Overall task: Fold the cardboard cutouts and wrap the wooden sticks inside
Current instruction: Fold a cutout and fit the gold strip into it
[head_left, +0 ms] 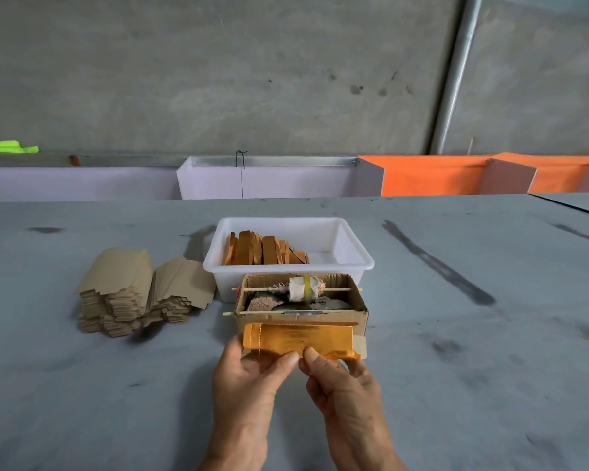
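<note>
While both hands work at the near edge of a grey table (pixel 82 385), a person holds a gold-faced cardboard cutout (pixel 296 339) just in front of a small open cardboard box (pixel 354 316). The left hand (pixel 249 379) grips the cutout's left end, thumb on top; the right hand (pixel 340 385) pinches its near edge at the middle, the two thumbs almost touching. The cutout appears partly folded, with a pale flap showing at its right end; whether a stick is already inside cannot be told.

The piece looks light and thin, stiff enough to hold a crease, yet its shiny face is likely slippery and easily dented. Pinching along the fold lines, at the edges, seems the safer hold.

Behind the box stands a white plastic tub (pixel 351 239) holding a leaning row of orange-brown wooden sticks (pixel 262 251) at its left side. To the left, well apart from the hands, lie two fanned stacks of plain brown cutouts (pixel 133 290).

The box itself touches the far edge of the held piece and carries two thin skewers (pixel 262 289) across its top, one threaded through a cloth-wrapped roller (pixel 303 287). It crowds the far side, so any reach to the tub would likely have to pass over it.
</note>
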### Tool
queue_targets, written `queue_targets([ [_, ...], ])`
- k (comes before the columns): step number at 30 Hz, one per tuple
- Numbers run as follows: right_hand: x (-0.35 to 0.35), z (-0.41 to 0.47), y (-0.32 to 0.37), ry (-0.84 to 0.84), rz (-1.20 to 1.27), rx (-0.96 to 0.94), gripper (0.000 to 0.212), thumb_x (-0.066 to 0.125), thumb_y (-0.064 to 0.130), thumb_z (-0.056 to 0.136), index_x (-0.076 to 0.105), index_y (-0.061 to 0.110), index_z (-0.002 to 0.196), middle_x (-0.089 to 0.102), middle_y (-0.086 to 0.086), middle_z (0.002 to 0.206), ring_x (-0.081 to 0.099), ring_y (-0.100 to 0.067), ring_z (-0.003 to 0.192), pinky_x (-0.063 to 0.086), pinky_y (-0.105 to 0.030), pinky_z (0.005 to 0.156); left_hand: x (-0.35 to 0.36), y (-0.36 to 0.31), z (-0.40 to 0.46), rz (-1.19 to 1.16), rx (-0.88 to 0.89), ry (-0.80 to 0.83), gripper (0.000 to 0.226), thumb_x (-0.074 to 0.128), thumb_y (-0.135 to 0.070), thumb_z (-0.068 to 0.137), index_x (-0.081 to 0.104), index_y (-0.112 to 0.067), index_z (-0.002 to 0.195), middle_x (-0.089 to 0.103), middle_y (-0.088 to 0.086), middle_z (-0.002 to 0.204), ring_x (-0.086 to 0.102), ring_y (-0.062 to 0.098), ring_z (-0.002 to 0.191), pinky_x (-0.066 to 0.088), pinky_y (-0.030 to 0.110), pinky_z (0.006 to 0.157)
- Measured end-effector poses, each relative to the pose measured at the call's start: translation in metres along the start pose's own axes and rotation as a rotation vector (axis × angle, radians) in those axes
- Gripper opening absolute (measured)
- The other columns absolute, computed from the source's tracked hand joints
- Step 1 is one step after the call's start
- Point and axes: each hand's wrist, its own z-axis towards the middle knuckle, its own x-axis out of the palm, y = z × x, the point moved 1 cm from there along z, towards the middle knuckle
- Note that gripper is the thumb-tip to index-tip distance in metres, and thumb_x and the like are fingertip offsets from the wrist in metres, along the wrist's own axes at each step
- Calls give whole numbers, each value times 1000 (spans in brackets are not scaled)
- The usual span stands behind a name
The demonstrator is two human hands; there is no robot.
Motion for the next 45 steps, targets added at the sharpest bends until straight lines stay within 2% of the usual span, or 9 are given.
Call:
queue_targets([
  [6, -9, 6, 3, 5, -44, 13, 13, 67, 3, 78, 64, 2, 91, 65, -15, 74, 71, -18, 64, 47, -24, 57, -8, 1, 4, 1, -44, -2, 28, 68, 17, 69, 65, -5, 87, 73, 6, 70, 69, 13, 62, 50, 14, 51],
  [10, -14, 11, 3, 3, -34, 53, 4, 60, 2, 86, 63, 4, 86, 70, -14, 71, 71, -20, 65, 48, -22, 49, -15, 4, 8, 45, -82, -4, 18, 63, 12, 78, 67, -5, 84, 71, 10, 64, 66, 12, 54, 47, 27, 57],
  [18, -16, 25, 3, 44, 142, 122, 15, 53, -8, 86, 59, 6, 85, 65, -10, 69, 68, -16, 57, 49, -20, 43, -27, 12, 19, 118, -82, 91, 13, 60, 11, 82, 62, -1, 85, 72, 16, 70, 66, 18, 54, 51, 19, 50],
  [25, -16, 37, 0, 76, 199, 49, 17, 50, -13, 84, 57, 2, 85, 61, -12, 69, 65, -18, 59, 55, -23, 52, -32, 11, 33, -11, -183, 277, 33, 50, 22, 76, 72, -2, 77, 70, 26, 83, 70, 28, 74, 57, 24, 63],
  [29, -18, 42, -8, 85, 205, 49, 29, 44, -17, 86, 59, 3, 99, 67, -11, 72, 66, -18, 59, 56, -23, 52, -30, 18, 39, -156, -285, 201, 23, 52, -4, 77, 72, 5, 73, 69, 27, 86, 69, 28, 70, 59, 31, 63],
  [34, -20, 43, -10, 120, 199, 78, 34, 53, -14, 72, 63, -3, 103, 71, -18, 85, 70, -22, 68, 58, -28, 56, -33, 18, 39, 9, -201, 140, 10, 73, 1, 54, 74, -2, 64, 74, 14, 86, 68, 16, 75, 49, 28, 77],
  [36, -21, 41, -10, 147, 163, 106, 27, 57, -8, 67, 68, -7, 91, 70, -22, 82, 70, -25, 66, 58, -28, 54, -36, 20, 40, 82, -170, 123, 17, 72, 12, 63, 75, -3, 71, 74, 14, 85, 68, 20, 80, 50, 28, 79],
  [40, -21, 38, -12, 191, 72, 103, 15, 59, -7, 66, 74, -4, 70, 69, -22, 74, 70, -25, 64, 57, -27, 52, -37, 21, 38, 164, -111, 96, 26, 66, 17, 72, 74, -6, 80, 74, 11, 81, 70, 15, 76, 54, 17, 68],
  [45, -20, 37, -13, 193, -12, 131, 20, 61, -7, 66, 74, -5, 81, 70, -28, 84, 71, -28, 68, 57, -27, 53, -36, 18, 35, 216, -51, 104, 29, 67, 18, 71, 72, -7, 85, 74, 7, 80, 69, 12, 74, 53, 16, 62],
])
